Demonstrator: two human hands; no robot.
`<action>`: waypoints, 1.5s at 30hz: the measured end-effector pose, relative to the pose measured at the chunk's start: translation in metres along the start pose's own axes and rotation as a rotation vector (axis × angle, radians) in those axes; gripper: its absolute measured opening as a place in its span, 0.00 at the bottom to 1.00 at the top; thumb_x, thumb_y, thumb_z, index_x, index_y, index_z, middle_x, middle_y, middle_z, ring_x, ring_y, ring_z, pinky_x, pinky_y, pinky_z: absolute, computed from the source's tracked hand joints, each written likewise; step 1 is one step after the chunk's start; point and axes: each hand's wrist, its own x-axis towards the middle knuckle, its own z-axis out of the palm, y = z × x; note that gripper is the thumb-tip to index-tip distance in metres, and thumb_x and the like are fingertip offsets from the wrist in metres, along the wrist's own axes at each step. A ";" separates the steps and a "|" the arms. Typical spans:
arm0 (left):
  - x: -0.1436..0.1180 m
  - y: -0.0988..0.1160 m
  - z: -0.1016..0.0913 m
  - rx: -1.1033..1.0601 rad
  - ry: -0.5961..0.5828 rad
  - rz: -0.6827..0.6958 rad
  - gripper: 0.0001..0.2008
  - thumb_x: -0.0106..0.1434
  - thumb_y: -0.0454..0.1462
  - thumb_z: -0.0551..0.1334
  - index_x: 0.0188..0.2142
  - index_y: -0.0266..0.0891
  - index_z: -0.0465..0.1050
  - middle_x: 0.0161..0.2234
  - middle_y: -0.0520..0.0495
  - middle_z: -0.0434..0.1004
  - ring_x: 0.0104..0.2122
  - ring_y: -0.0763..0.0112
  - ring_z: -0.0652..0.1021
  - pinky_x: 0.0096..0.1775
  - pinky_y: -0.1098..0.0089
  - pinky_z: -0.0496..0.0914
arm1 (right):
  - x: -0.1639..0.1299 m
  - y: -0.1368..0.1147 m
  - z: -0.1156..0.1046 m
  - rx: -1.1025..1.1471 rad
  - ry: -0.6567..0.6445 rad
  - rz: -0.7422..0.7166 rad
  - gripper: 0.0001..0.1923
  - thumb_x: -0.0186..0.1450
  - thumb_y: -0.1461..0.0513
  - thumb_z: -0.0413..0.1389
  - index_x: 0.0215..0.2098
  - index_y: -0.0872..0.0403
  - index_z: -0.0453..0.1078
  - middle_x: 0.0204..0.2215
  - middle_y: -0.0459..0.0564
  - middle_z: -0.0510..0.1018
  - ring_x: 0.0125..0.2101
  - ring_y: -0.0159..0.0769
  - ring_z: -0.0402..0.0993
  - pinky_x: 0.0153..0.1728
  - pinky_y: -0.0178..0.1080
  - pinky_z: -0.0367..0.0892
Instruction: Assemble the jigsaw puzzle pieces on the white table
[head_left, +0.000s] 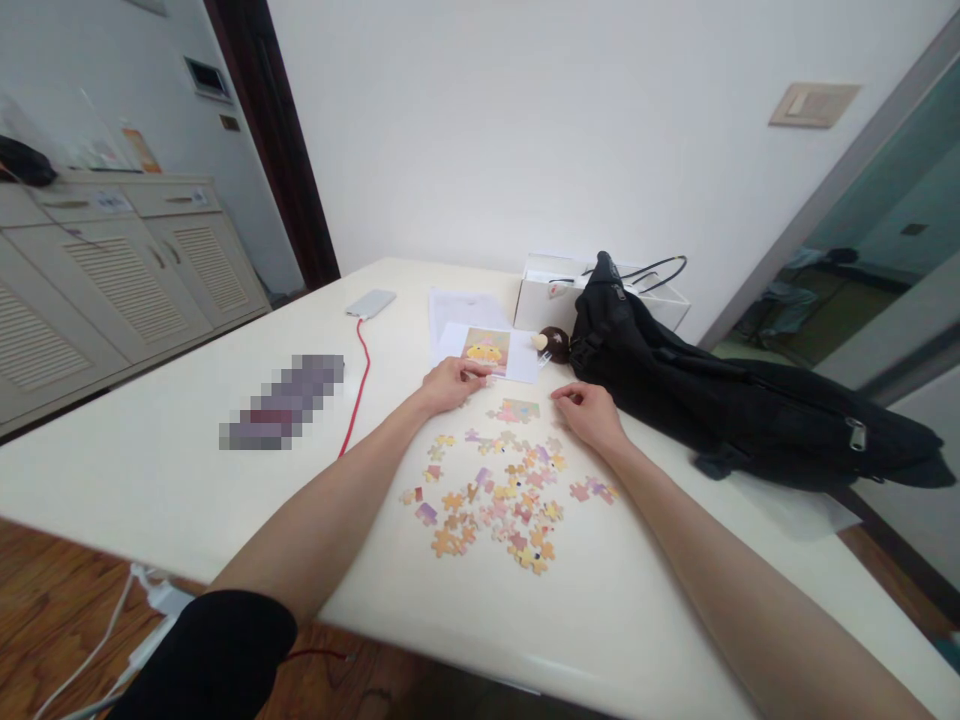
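Observation:
Several loose jigsaw pieces [499,495] lie scattered on the white table [187,490] in front of me. A small joined patch of pieces [516,410] sits just beyond them, between my hands. My left hand [450,383] rests with curled fingers at the near edge of a printed reference picture [486,350]; I cannot tell whether it pinches a piece. My right hand [589,412] lies to the right of the joined patch, fingertips drawn together near a piece.
A black bag [720,400] sprawls along the table's right side, in front of a white box [551,290]. A small brown round object [553,343] sits by the picture. A phone [370,303] with a red cable [358,390] lies at left. Cabinets [112,280] stand far left.

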 end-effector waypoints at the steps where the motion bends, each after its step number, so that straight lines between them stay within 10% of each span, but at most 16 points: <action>1: 0.001 -0.001 0.000 0.007 0.001 -0.006 0.15 0.60 0.43 0.64 0.46 0.43 0.79 0.21 0.52 0.72 0.19 0.76 0.66 0.24 0.73 0.56 | 0.000 0.000 0.000 -0.001 0.002 -0.001 0.14 0.57 0.64 0.53 0.34 0.56 0.80 0.22 0.49 0.77 0.25 0.35 0.71 0.27 0.35 0.59; 15: 0.007 -0.015 0.006 -0.050 0.041 -0.008 0.19 0.57 0.46 0.66 0.45 0.39 0.79 0.25 0.49 0.76 0.22 0.74 0.71 0.25 0.74 0.62 | 0.002 0.004 -0.004 0.087 -0.047 -0.014 0.12 0.58 0.65 0.54 0.35 0.57 0.80 0.28 0.51 0.81 0.29 0.36 0.74 0.32 0.34 0.65; 28: 0.006 -0.013 0.007 -0.078 0.068 -0.037 0.16 0.55 0.44 0.68 0.42 0.40 0.80 0.26 0.49 0.76 0.23 0.73 0.72 0.24 0.74 0.61 | -0.003 0.008 -0.048 0.031 -0.409 -0.145 0.10 0.57 0.60 0.60 0.33 0.57 0.79 0.29 0.51 0.81 0.27 0.34 0.73 0.28 0.33 0.65; 45: 0.001 -0.004 0.003 -0.013 0.065 -0.026 0.17 0.54 0.45 0.68 0.42 0.40 0.81 0.23 0.49 0.75 0.24 0.71 0.72 0.26 0.73 0.61 | -0.007 0.004 -0.041 -0.027 -0.371 -0.243 0.07 0.55 0.61 0.60 0.29 0.57 0.77 0.19 0.45 0.73 0.22 0.30 0.64 0.25 0.33 0.59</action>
